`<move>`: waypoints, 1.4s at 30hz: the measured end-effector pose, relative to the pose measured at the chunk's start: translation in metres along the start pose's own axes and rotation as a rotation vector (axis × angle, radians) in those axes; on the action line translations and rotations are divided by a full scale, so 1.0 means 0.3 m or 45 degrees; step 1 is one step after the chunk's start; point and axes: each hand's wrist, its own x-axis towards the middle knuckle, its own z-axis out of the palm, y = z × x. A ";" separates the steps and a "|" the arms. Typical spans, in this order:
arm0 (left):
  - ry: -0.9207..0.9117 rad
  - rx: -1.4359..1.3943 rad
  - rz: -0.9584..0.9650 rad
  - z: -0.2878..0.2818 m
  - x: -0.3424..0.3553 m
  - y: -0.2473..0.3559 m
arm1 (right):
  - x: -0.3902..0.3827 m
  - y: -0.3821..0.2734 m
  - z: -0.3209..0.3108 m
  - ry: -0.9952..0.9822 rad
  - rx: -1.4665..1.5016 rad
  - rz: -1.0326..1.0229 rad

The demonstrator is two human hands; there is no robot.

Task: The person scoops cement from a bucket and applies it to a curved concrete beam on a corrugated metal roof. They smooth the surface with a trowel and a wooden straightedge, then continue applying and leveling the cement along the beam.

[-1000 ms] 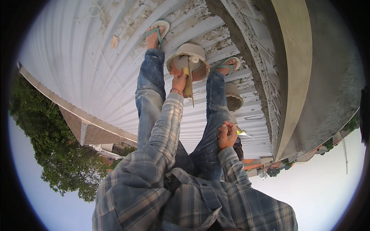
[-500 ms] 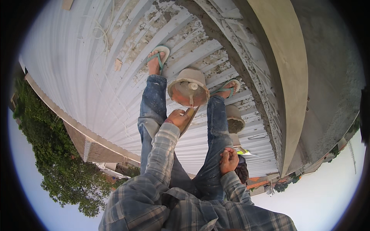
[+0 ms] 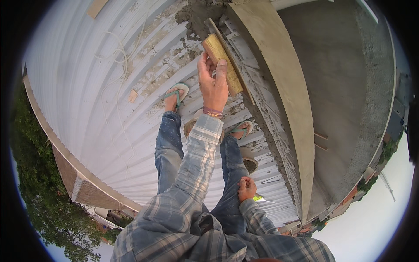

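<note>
My left hand is closed round a plastering float with a yellowish wooden handle block and a long, thin board, held up along the mortar-smeared strip beside a raised edge. My right hand rests by my right thigh with its fingers curled; whether anything is in them is hidden. A round bucket lies mostly hidden behind my left forearm. A second mortar-crusted bucket sits beside my right leg. My sandalled feet stand apart on white ribbed sheeting.
The sheeting runs to a roof edge at left, with trees beyond. A curved plastered band and grey plastered surface rise at right. A loose cord and wood scraps lie on the sheeting.
My left hand has lifted the float from the bucket forward and rightward to the mortar strip along the raised edge. My right hand stays by my leg. The view has shifted with my head.
</note>
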 end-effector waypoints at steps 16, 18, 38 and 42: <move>-0.067 0.059 -0.099 0.324 -0.547 -0.248 | 0.047 0.029 -0.046 0.040 -0.208 -0.444; 0.038 0.094 0.013 0.338 -0.440 -0.209 | 0.048 0.039 -0.064 -0.019 -0.132 -0.313; 0.155 0.279 0.234 0.264 -0.042 -0.052 | 0.047 -0.056 -0.074 -0.022 -0.095 -0.076; 0.004 0.228 0.051 0.309 -0.434 -0.228 | 0.093 0.001 -0.083 0.033 -0.211 -0.481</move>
